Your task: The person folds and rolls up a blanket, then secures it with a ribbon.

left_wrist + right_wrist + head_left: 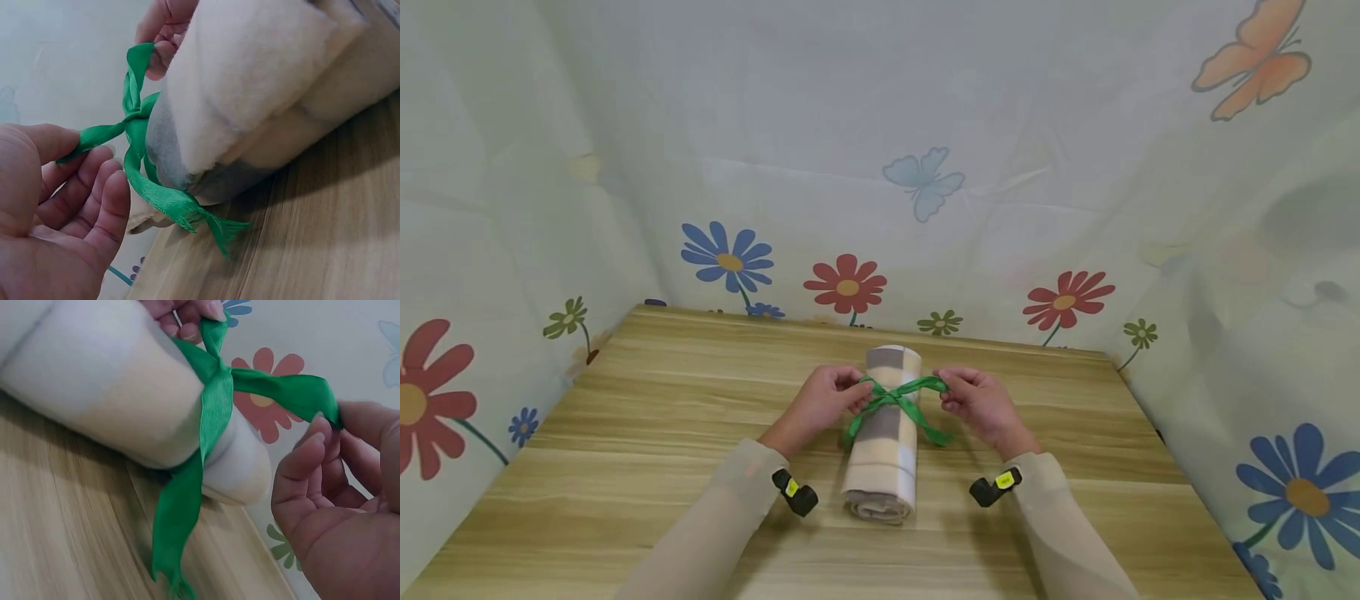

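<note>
Rolled blanket (pixel 886 433), green ribbon (pixel 895 400) in both hands.

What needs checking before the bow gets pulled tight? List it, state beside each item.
1. Left hand pinches its loop of the green ribbon: ok.
2. Right hand pinches the other loop: ok.
3. Ribbon crosses on top of the rolled blanket: ok.
4. Both tails hang free, one frayed end on the wooden table: ok.
5. Ribbon band snug around the roll: cannot tell.
6. Roll lies flat on the table, not unrolling: ok.
</note>
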Demonstrator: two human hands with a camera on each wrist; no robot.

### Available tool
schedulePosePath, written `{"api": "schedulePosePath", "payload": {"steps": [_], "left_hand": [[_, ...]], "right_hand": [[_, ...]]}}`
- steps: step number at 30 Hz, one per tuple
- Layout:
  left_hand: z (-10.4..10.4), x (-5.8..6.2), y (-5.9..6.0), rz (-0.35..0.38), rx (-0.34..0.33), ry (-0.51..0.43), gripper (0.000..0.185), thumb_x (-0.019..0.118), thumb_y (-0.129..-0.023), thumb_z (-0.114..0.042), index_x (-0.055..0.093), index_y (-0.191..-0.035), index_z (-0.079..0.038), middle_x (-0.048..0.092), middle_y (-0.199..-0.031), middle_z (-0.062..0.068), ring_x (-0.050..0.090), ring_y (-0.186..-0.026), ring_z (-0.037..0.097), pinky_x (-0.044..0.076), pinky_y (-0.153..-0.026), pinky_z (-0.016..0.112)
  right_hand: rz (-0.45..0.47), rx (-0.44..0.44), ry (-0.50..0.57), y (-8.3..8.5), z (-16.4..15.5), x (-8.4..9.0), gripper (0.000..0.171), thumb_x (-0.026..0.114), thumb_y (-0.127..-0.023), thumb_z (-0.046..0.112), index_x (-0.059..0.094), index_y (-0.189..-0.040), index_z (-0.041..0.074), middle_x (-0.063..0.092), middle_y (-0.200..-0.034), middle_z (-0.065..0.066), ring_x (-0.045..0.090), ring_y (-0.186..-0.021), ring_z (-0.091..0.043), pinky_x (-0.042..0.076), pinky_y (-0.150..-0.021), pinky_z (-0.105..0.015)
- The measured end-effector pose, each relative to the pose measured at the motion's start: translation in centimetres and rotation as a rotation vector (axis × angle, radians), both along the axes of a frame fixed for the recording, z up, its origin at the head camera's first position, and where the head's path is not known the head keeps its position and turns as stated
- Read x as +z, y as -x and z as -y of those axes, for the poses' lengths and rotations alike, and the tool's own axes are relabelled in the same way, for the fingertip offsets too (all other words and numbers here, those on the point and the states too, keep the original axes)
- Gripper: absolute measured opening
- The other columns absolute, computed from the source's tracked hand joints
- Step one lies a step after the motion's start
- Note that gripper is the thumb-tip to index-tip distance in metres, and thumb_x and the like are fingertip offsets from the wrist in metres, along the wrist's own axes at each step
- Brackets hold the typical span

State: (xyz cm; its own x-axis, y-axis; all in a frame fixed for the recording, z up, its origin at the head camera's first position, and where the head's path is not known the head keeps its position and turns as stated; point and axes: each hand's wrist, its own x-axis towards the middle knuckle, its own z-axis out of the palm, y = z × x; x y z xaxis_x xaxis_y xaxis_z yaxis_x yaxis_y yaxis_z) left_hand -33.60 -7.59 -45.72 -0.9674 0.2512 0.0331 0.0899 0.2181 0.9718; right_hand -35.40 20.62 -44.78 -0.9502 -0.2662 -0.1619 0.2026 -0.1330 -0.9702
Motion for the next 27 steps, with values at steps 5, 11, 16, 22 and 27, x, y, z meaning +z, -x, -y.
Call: {"api": "schedulePosePath", "payload": {"steps": [5, 11, 16, 22, 27], "left_hand": [[0.0, 0.0, 0.3, -0.035, 0.014, 0.033, 0.020, 0.068, -0.100, -0.021, 0.072, -0.097, -0.002, 0.071, -0.089, 0.017, 0.063, -0.073, 0.020, 0.059, -0.075, 0.042], [0.0, 0.0, 0.4, -0.055, 0.030, 0.075, 0.018, 0.070, -0.099, -0.021, 0.071, -0.097, -0.003, 0.069, -0.085, 0.014, 0.060, -0.071, 0.018, 0.055, -0.070, 0.035], [-0.3, 0.4, 0.2, -0.074, 0.078, 0.125, 0.015, 0.071, -0.098, -0.022, 0.073, -0.097, -0.008, 0.070, -0.083, 0.010, 0.062, -0.070, 0.018, 0.053, -0.066, 0.029], [-0.4, 0.5, -0.1, -0.114, 0.147, 0.120, 0.015, 0.076, -0.094, -0.023, 0.076, -0.090, -0.008, 0.066, -0.072, 0.004, 0.059, -0.066, 0.016, 0.048, -0.060, 0.028], [-0.4, 0.2, -0.1, -0.039, 0.164, 0.001, 0.014, 0.080, -0.091, -0.023, 0.079, -0.089, -0.008, 0.069, -0.076, 0.007, 0.062, -0.064, 0.016, 0.052, -0.060, 0.030]], "right_hand": [[-0.140, 0.068, -0.212, 0.1, -0.6, 0.2, 0.033, 0.068, -0.100, 0.017, 0.068, -0.126, -0.002, 0.070, -0.091, 0.001, 0.064, -0.079, -0.013, 0.058, -0.075, -0.026], [-0.319, 0.124, -0.454, 0.0, -1.2, 0.9, 0.031, 0.075, -0.095, 0.024, 0.074, -0.120, 0.005, 0.071, -0.093, -0.002, 0.063, -0.079, -0.014, 0.057, -0.082, -0.039], [-0.431, 0.147, -0.565, 0.0, -1.3, 1.4, 0.019, 0.073, -0.096, 0.021, 0.076, -0.106, 0.005, 0.066, -0.081, -0.005, 0.058, -0.071, -0.014, 0.052, -0.066, -0.033], [-0.453, 0.124, -0.643, -0.2, -2.1, 1.6, 0.018, 0.071, -0.098, 0.025, 0.077, -0.100, 0.008, 0.062, -0.077, -0.002, 0.054, -0.069, -0.015, 0.043, -0.059, -0.025], [-0.422, 0.098, -0.662, -0.4, -2.5, 1.4, 0.020, 0.072, -0.097, 0.027, 0.078, -0.101, 0.007, 0.064, -0.080, -0.005, 0.055, -0.072, -0.019, 0.046, -0.061, -0.026]]}}
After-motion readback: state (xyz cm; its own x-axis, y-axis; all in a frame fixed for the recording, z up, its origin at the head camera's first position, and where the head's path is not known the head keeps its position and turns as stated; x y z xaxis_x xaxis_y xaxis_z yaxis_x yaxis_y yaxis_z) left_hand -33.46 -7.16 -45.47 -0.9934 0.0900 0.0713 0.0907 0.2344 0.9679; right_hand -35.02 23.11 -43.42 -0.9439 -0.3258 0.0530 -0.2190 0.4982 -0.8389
